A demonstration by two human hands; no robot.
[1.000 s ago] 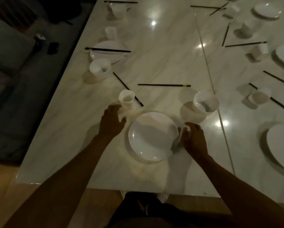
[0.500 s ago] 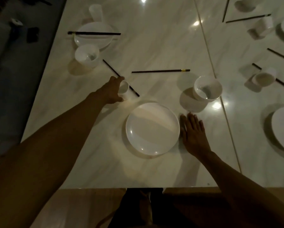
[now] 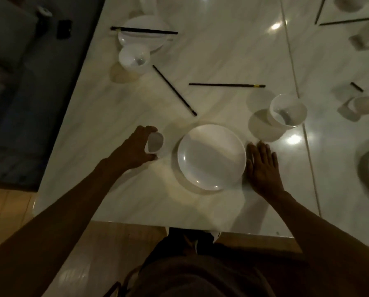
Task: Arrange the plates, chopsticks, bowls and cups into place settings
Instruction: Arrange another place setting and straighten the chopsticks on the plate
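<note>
Left hand (image 3: 136, 150) gripping small white cup (image 3: 155, 142), seemingly tilted, right hand (image 3: 262, 168) flat beside plate (image 3: 211, 157)

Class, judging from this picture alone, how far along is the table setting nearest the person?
Done: the near plate sits at the table edge, and the far plate already carries chopsticks with a bowl beside it. In hand: the left hand grips a small cup left of the near plate; the right hand lies flat beside it. Left: two loose chopsticks and the bowl remain apart.
</note>
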